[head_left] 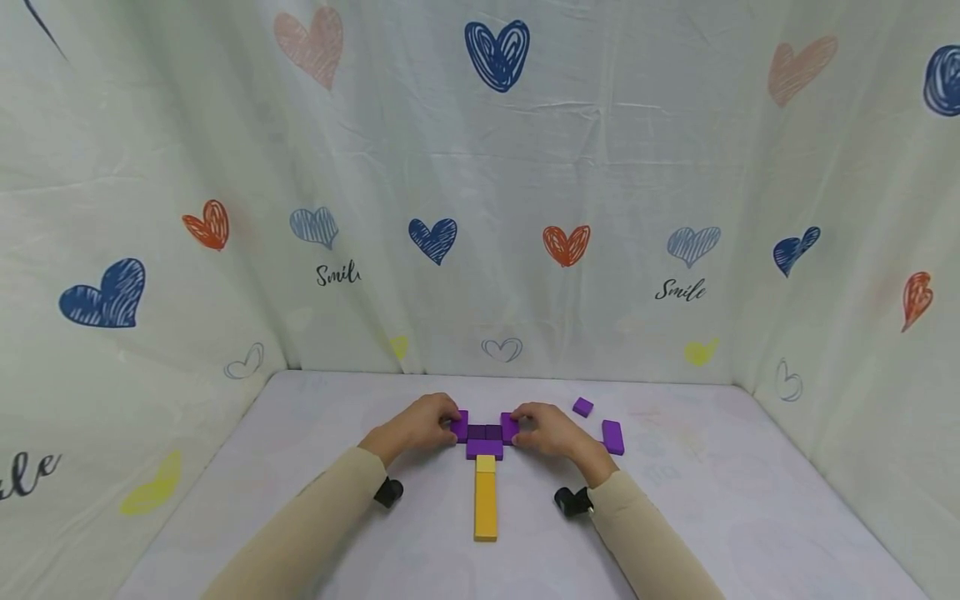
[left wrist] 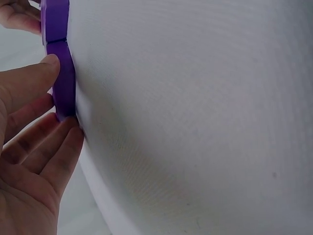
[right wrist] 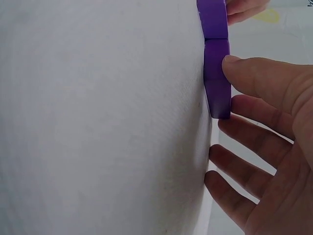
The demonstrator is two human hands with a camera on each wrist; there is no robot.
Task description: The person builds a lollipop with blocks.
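Note:
My left hand [head_left: 422, 425] pinches the left purple block [head_left: 461, 427]; in the left wrist view the thumb lies on the block [left wrist: 63, 81] and the fingertips sit at its end and back. Across from it, my right hand [head_left: 553, 432] pinches the right purple block [head_left: 510, 430], its thumb on the near face in the right wrist view. Between these blocks are two small dark purple squares [head_left: 484, 432]. A wide purple block [head_left: 480, 451] lies below them. From its middle a column of a pale yellow block [head_left: 486, 464] and orange-yellow blocks [head_left: 486, 508] runs toward me.
Right of the right hand lie a small purple block [head_left: 582, 407] and a longer purple block [head_left: 612, 437]. Another purple piece is mostly hidden behind that hand. The white table [head_left: 720, 500] meets a heart-printed curtain [head_left: 495, 175] at the back and sides.

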